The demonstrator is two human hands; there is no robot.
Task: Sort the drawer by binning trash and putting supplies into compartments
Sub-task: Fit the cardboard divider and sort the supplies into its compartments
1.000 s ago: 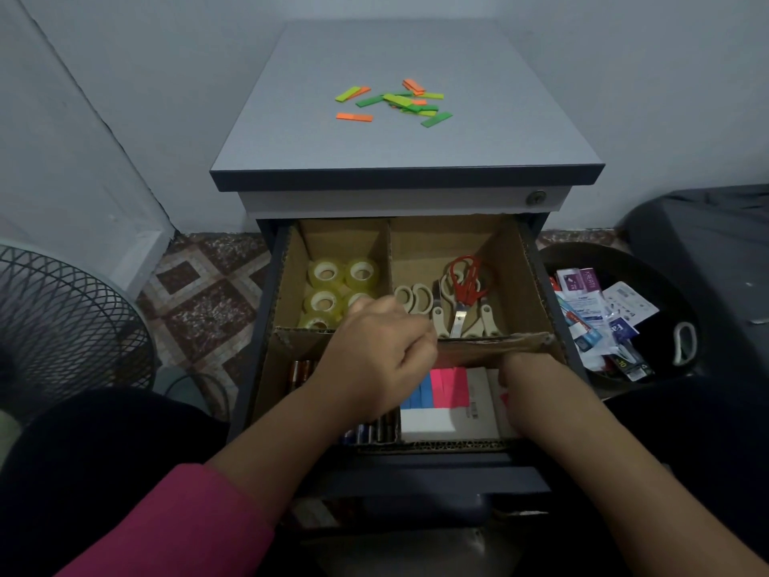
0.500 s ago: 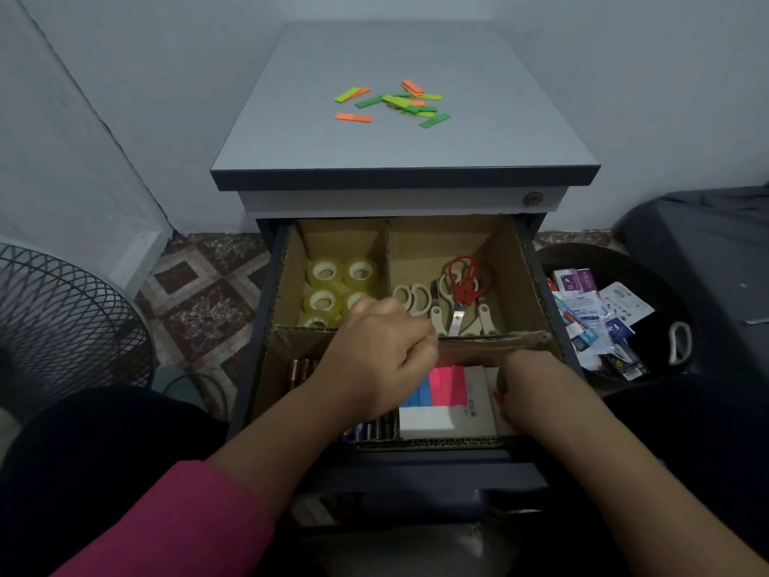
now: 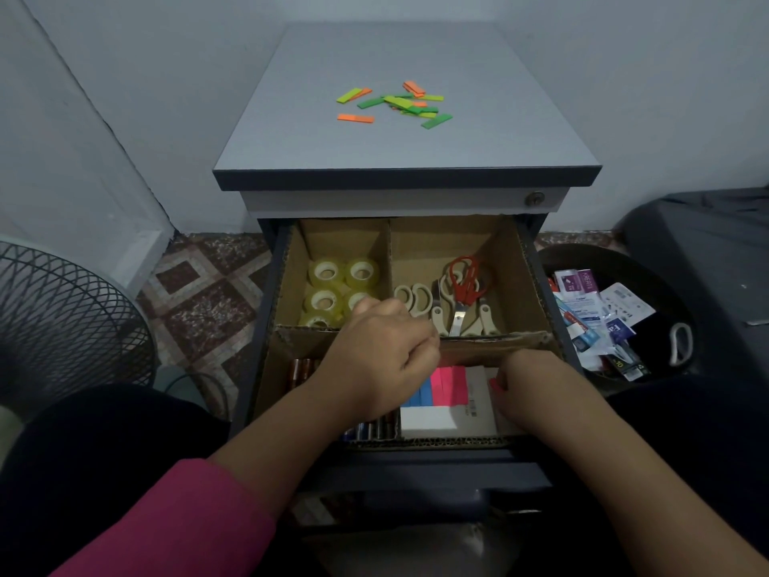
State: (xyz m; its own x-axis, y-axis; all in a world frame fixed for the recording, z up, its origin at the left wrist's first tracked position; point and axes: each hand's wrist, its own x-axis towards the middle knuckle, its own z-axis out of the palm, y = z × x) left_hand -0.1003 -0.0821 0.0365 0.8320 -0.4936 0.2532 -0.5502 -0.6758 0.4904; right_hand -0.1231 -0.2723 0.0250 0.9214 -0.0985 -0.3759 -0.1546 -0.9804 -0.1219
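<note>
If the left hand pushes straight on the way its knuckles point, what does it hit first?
Likely the cardboard divider just past the left hand, then the beige-handled scissors behind it. How high the hand sits above the divider is unclear, so it might pass over.

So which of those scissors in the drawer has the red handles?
The red-handled scissors lie on top of the pile in the back right compartment, blades pointing toward the person. The other scissors around them all have cream handles.
</note>
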